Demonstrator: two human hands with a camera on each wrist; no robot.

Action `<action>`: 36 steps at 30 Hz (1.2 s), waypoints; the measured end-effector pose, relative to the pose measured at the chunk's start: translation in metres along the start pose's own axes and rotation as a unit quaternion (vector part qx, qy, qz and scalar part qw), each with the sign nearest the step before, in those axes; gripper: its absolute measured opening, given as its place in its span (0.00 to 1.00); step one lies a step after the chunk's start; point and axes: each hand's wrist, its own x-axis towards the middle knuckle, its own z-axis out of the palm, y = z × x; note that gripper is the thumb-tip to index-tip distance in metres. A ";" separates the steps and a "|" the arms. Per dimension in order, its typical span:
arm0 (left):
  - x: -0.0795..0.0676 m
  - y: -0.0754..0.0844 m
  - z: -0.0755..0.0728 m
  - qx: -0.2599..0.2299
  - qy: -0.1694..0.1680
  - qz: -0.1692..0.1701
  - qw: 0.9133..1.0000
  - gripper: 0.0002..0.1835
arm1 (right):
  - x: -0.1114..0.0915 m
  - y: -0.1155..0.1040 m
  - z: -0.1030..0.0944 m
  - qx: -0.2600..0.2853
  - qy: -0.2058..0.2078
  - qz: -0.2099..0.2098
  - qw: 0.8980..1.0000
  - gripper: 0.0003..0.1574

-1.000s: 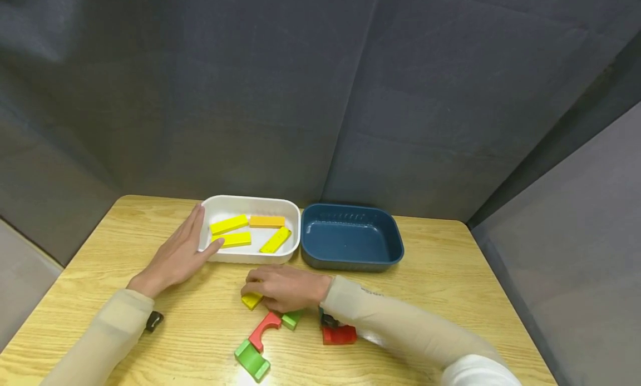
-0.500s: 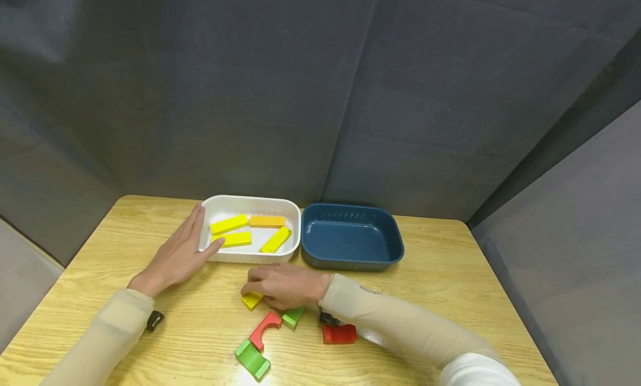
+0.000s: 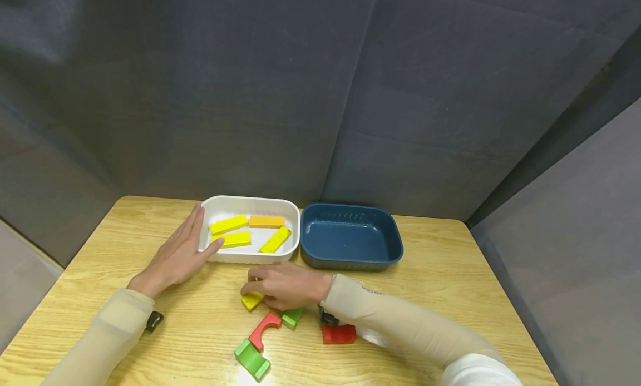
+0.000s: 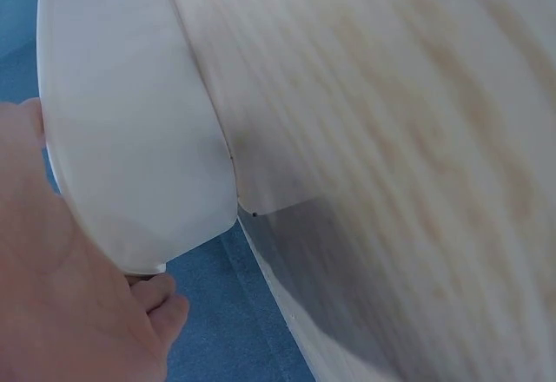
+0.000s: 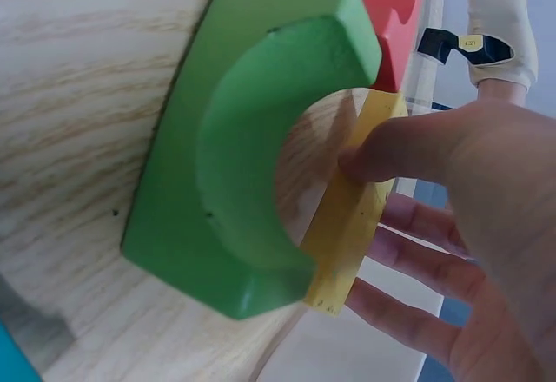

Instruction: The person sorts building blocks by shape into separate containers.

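Note:
My left hand (image 3: 172,258) lies with straight fingers along the left end of a white tray (image 3: 260,258), its thumb at the near rim. In the left wrist view, that tray (image 4: 139,121) hides part of the fingers. My right hand (image 3: 285,286) pinches a yellow rectangular block (image 3: 252,301) low at the table, in front of the white tray. The right wrist view shows the thumb on one face of this block (image 5: 339,234), with the other fingers behind it. Beside it stands a green arch block (image 5: 191,156), mostly covered by my hand in the head view.
Inside the white tray are several yellow blocks (image 3: 229,224) and an orange-yellow block (image 3: 267,222). A dark blue tray (image 3: 350,263) stands to its right. Nearer me lie a red arch block (image 3: 262,330), another green arch block (image 3: 252,360) and a red block (image 3: 339,335) partly under my right forearm.

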 end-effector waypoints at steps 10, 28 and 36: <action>0.000 0.000 0.001 -0.002 0.001 0.000 1.000 0.57 | -0.003 -0.001 -0.011 0.009 0.005 -0.001 1.000 0.28; -0.001 -0.002 0.002 -0.006 0.000 0.000 1.000 0.57 | -0.006 -0.005 -0.039 0.024 0.004 0.009 1.000 0.28; 0.000 -0.003 0.001 -0.010 0.003 0.006 1.000 0.57 | -0.009 0.002 -0.057 0.057 0.017 0.026 0.998 0.27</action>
